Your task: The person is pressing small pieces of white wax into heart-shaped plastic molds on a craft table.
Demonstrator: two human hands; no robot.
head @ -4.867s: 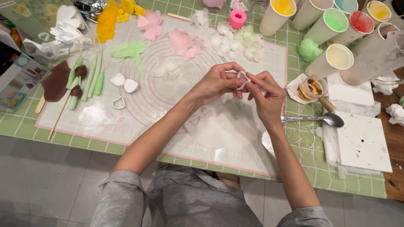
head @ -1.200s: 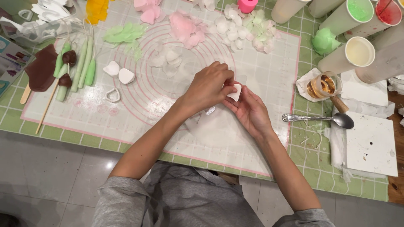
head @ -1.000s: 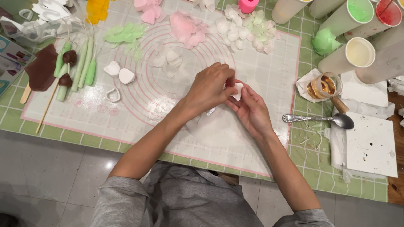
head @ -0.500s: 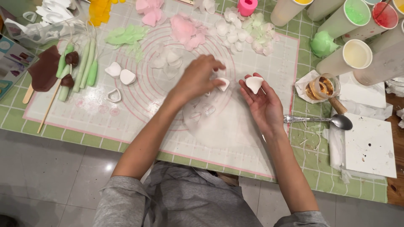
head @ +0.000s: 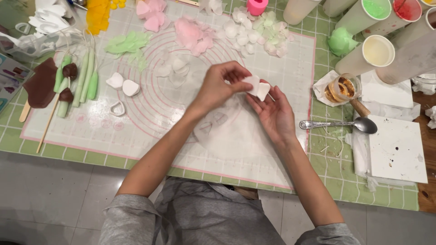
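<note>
My two hands meet above the middle of the white silicone mat (head: 150, 136), which has pink circles printed on it and lies on a green checked tablecloth (head: 336, 181). The table stands over a grey tiled floor (head: 45, 199).

On the mat I see pink petals (head: 193, 34), pale green leaves (head: 127, 43), white petals (head: 240, 29) at the far side, and two white heart pieces (head: 123, 84) with a small heart cutter (head: 118, 108) just beside them. At the left lie green stems (head: 84, 77) and a brown slab (head: 41, 84). At the right there are tall cups of coloured paste (head: 370, 45), a small glass jar (head: 343, 88), a metal spoon (head: 345, 124) and a white board (head: 395, 147).

My left hand (head: 220, 88) is curled, its fingertips pinched on a flat white piece (head: 251, 83). My right hand (head: 274, 113) is open with the palm up and the fingers only slightly bent; a white heart-shaped petal (head: 263, 90) rests on its fingertips, touching the flat piece. Both pieces are held in the air, a little above the mat.
</note>
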